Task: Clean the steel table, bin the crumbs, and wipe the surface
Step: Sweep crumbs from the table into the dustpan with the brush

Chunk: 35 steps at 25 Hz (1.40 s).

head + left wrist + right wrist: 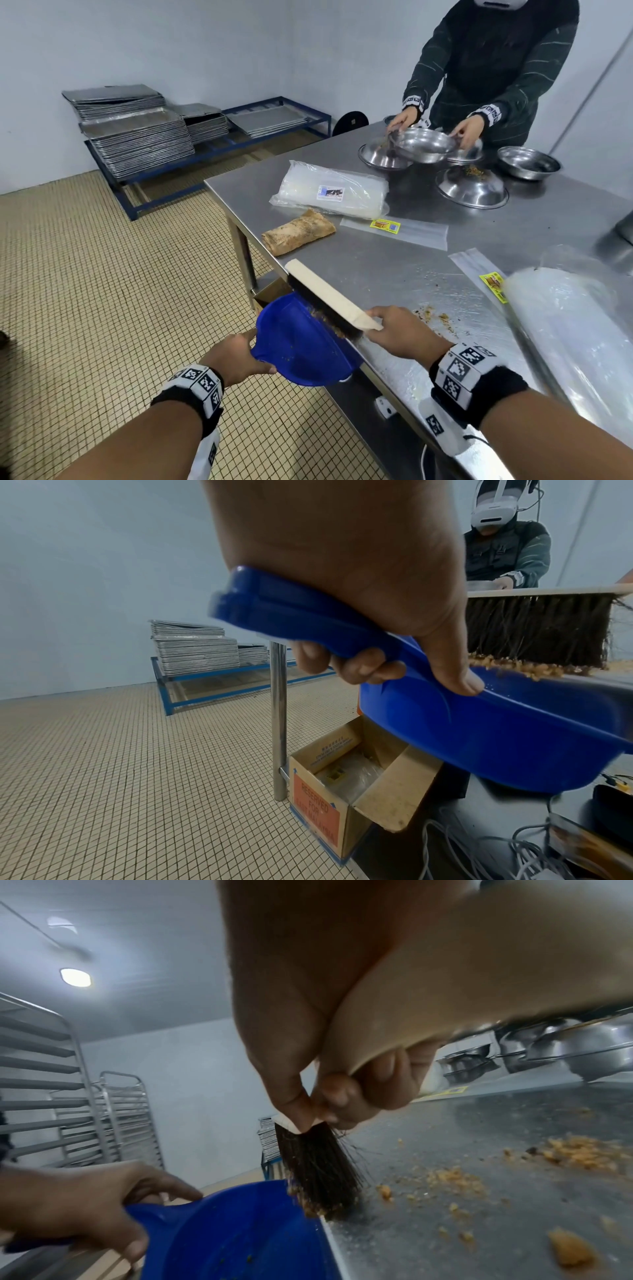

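Sweeping crumbs (329,320): right grip (397,330) curled round brush (329,298), left grip (239,356) round dustpan (301,346) below.

The left hand (239,356) is curled tight in a grip, thumb on top, held out at near left. The right hand (400,330) is closed in a grip too, just right of it, both forearms reaching forward.

Steel table (394,274): crumbs (442,320), plastic bags (330,190), steel bowls (472,186), possibly rolled cloth (298,232).

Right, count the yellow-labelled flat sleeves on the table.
2. One sleeve lies mid-table beside the wrapped pack; the other sits nearer, its end at the clear roll, which may hide more.
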Each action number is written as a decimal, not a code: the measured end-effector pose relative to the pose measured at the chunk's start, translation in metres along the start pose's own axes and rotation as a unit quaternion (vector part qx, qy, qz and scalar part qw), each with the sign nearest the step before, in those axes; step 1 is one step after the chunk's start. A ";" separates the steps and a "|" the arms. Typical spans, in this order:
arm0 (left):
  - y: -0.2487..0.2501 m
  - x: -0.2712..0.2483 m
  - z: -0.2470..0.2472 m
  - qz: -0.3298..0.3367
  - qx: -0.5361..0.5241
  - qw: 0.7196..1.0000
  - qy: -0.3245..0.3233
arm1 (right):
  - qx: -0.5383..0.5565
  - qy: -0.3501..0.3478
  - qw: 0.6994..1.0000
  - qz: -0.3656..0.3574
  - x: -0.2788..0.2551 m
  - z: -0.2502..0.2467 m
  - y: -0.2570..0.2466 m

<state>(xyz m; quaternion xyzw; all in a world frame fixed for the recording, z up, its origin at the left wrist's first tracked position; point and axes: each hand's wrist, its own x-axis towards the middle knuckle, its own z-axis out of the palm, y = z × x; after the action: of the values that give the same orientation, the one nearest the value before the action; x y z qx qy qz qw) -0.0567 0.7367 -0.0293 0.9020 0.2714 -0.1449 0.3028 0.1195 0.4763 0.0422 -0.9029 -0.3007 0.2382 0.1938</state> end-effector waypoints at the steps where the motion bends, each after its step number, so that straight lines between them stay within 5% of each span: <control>1: 0.000 0.000 0.000 0.000 0.003 1.000 0.002 | -0.002 -0.011 1.000 -0.010 -0.002 0.004 -0.003; 7: -0.001 -0.003 0.003 -0.005 0.003 1.000 0.007 | 0.006 -0.032 0.999 -0.040 -0.005 0.012 -0.013; 12: 0.002 -0.008 0.006 -0.005 -0.010 1.000 0.006 | 0.036 0.031 0.999 0.027 -0.001 -0.008 -0.001; 20: 0.023 -0.038 0.018 -0.010 -0.005 1.000 0.020 | 0.058 0.120 0.986 0.097 -0.001 -0.053 0.065; 28: 0.062 -0.072 0.065 -0.069 -0.018 0.997 0.033 | -0.013 0.111 0.991 0.073 -0.018 -0.089 0.136; 35: 0.072 -0.087 0.075 -0.056 -0.037 0.997 0.035 | -0.041 0.119 0.986 0.109 -0.042 -0.107 0.165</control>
<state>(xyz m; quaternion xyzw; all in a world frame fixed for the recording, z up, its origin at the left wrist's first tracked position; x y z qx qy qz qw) -0.0929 0.6062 -0.0165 0.8781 0.3369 -0.1200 0.3180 0.2229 0.3050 0.0603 -0.9595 -0.1846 0.1359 0.1636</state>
